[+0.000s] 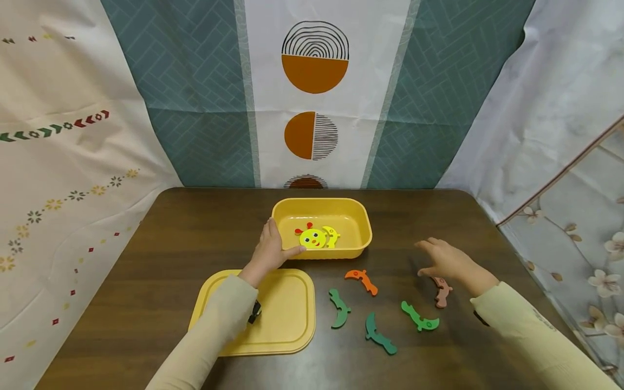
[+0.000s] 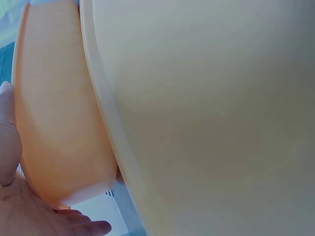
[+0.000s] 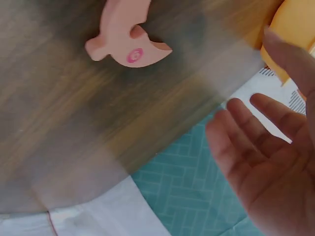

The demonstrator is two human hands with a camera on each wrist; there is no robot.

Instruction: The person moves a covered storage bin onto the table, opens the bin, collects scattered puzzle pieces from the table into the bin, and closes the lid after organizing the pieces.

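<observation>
My left hand (image 1: pixel 269 246) rests at the left front corner of a yellow plastic box (image 1: pixel 363 227), thumb along the front rim and straight fingers beside the left wall. Inside the box lie a smiling yellow caterpillar head (image 1: pixel 312 238) with red antennae and a curved yellow piece (image 1: pixel 332 236). My right hand (image 1: pixel 450 264) hovers over the table with its fingers loosely extended, holding nothing. Just under it, partly covered in the head view, lies a curved brownish-pink piece (image 1: pixel 442 295); the right wrist view shows this piece (image 3: pixel 127 37) with a ring mark.
Between the hands lie curved pieces: orange (image 1: pixel 362 281), green (image 1: pixel 339 309), dark green (image 1: pixel 379 335) and light green (image 1: pixel 420 318). A yellow lid (image 1: pixel 287 319) lies flat under my left forearm. Patterned cloth (image 1: pixel 322 103) hangs behind the dark wooden table (image 1: pixel 195 216).
</observation>
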